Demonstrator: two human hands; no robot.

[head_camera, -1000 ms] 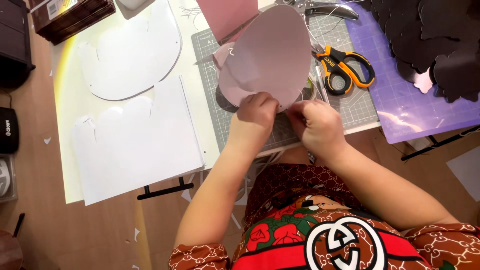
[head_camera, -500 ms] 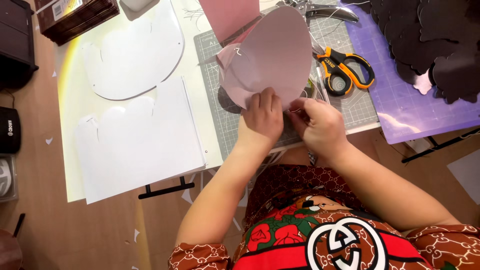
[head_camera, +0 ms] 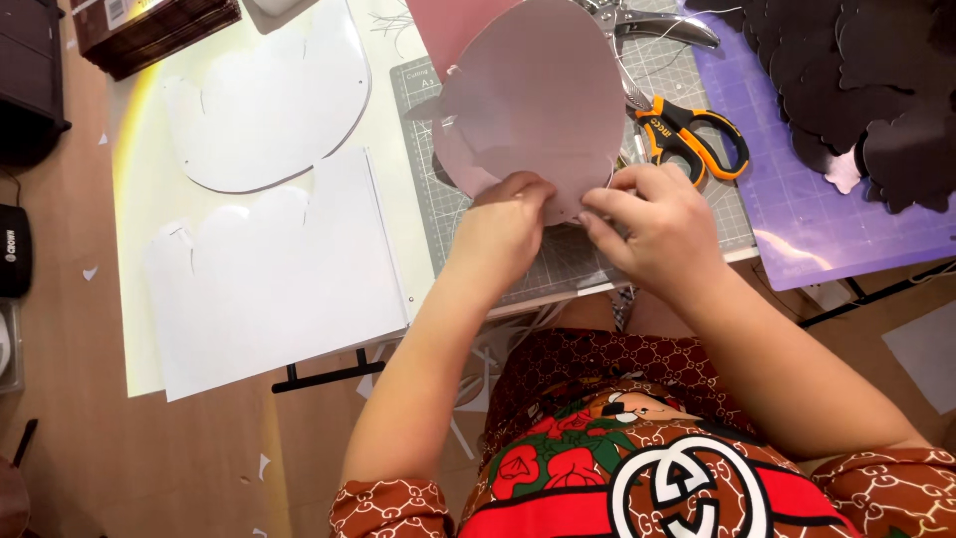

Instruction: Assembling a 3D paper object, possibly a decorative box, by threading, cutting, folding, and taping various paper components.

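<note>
Pinching the lower edge of a rounded pinkish-grey sheet piece (head_camera: 543, 100), the fingers (head_camera: 528, 189) of the left hand (head_camera: 503, 229) press together on its rim, while the right hand (head_camera: 657, 224) closes thumb and forefinger on the same edge just beside them. That double grip holds the thin, floppy piece tilted up off the grey cutting mat (head_camera: 687, 199), so the seam between the fingertips stays steady and in view. Orange-handled scissors (head_camera: 687, 134) lie on the mat close to the right hand, within easy reach. White paper templates (head_camera: 279, 269) rest flat on the counter (head_camera: 139, 209) to the left; dark cut shapes (head_camera: 856, 80) sit on a purple mat (head_camera: 797, 209) to the right. Compared with a second ago, both hands have shifted up and slightly apart along the edge, and the piece stands higher.
</note>
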